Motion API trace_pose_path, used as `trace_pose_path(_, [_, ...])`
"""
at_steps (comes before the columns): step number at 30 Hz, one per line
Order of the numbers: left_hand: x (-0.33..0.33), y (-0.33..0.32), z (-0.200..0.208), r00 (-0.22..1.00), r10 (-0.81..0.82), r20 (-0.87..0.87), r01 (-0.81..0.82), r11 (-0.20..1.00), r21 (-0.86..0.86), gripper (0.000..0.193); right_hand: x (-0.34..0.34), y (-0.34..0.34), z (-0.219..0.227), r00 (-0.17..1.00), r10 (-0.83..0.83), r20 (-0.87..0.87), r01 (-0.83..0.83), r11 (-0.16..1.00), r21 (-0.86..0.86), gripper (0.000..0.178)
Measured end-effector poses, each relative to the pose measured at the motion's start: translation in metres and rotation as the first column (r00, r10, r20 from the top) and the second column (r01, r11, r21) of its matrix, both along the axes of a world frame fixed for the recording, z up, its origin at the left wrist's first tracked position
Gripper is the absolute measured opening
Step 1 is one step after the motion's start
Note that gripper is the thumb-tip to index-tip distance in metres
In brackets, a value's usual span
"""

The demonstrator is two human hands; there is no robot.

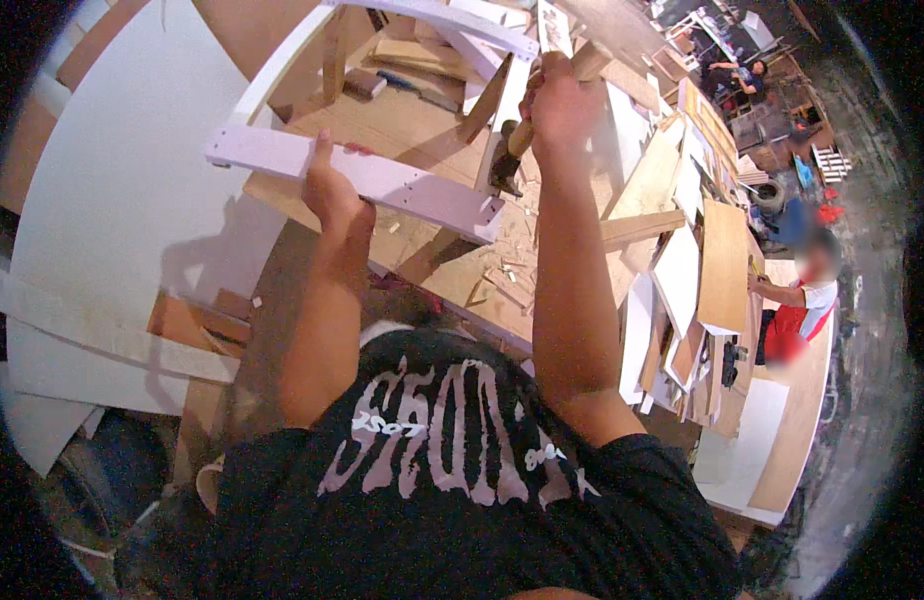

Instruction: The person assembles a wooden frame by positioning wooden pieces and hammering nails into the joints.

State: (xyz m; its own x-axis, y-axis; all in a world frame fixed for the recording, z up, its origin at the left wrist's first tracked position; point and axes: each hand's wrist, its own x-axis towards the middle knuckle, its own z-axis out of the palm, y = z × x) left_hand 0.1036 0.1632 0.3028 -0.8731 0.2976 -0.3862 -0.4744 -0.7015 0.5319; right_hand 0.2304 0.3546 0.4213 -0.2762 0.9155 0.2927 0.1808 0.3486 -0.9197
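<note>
Two hands: left hand [332, 190] grips flat white board [382, 182]; right hand [562, 105] clutches wooden-handled hammer [517, 145].

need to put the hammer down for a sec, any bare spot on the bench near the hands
The barest patch is the plywood benchtop inside the white frame, between left hand and right hand holding the hammer. Crowded: wood chips below the hammer, stacked boards to the right.

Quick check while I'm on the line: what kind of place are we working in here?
Most likely a woodworking or furniture workshop. The right hand grips a wooden-handled hammer, the left hand steadies a white-painted wooden frame, wood chips litter the workbench, and cut boards are stacked alongside.
</note>
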Motion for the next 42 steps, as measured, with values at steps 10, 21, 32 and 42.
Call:
trace_pose_path(10, [0.014, -0.013, 0.008, 0.996, -0.084, 0.031, 0.087, 0.992, -0.088, 0.024, 0.018, 0.021, 0.026, 0.836, -0.225, -0.501, 0.032, 0.931, -0.365, 0.019])
trace_pose_path(21, [0.011, -0.008, -0.008, 0.977, -0.184, -0.107, 0.162, 0.969, -0.185, 0.038, 0.093, 0.115, -0.02, 0.679, -0.31, -0.665, 0.342, 0.936, -0.086, 0.025])
trace_pose_path(32, [0.087, -0.081, -0.156, 0.826, -0.513, -0.231, 0.384, 0.814, -0.436, 0.054, 0.221, 0.085, -0.162, 0.564, -0.447, -0.695, 0.4, 0.884, -0.243, 0.02])
trace_pose_path(42, [0.19, 0.012, -0.149, 0.042, -0.989, -0.139, 0.436, 0.143, -0.888, 0.026, 0.18, -0.041, -0.294, 0.513, -0.49, -0.705, 0.169, 0.863, -0.477, 0.005])
